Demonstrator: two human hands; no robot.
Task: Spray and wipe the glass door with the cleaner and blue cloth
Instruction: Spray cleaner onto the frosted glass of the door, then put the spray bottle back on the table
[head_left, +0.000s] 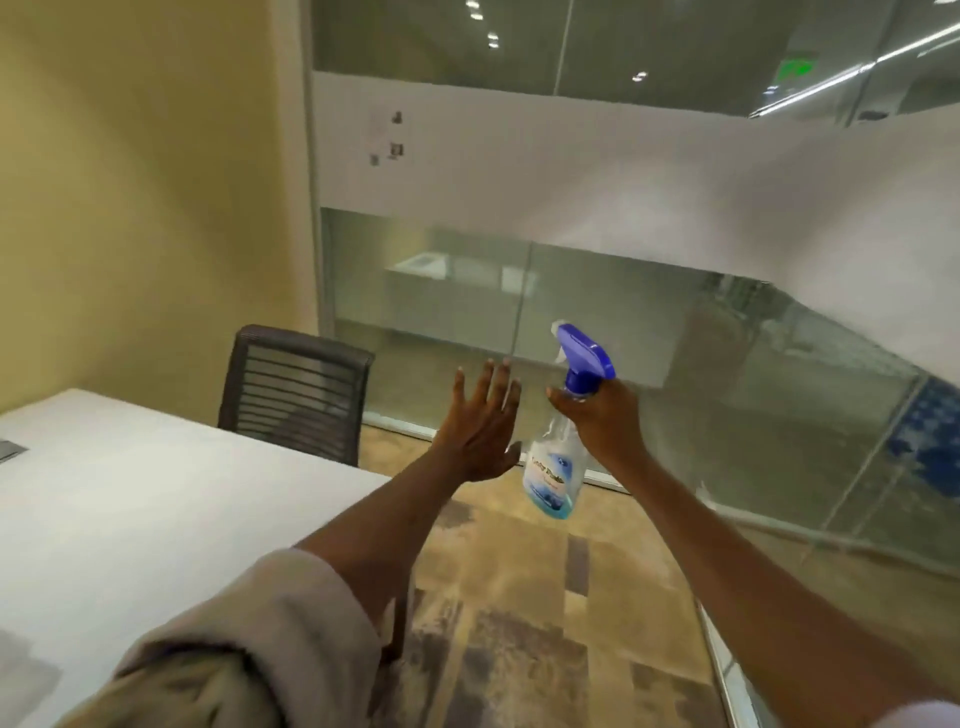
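Note:
My right hand (602, 418) grips the neck of a clear spray bottle (553, 470) with a blue trigger head (584, 356) and pale blue liquid at its bottom. The nozzle points toward the glass wall (649, 332), which has a wide frosted band across its middle. My left hand (480, 423) is raised beside the bottle, fingers spread, palm facing the glass, holding nothing. A vertical seam in the glass runs just above my left fingertips. No blue cloth is in view.
A white table (156, 519) fills the lower left. A dark mesh-backed chair (296, 392) stands at its far end against the yellow wall (145, 208). Patterned carpet (519, 597) lies between the table and the glass.

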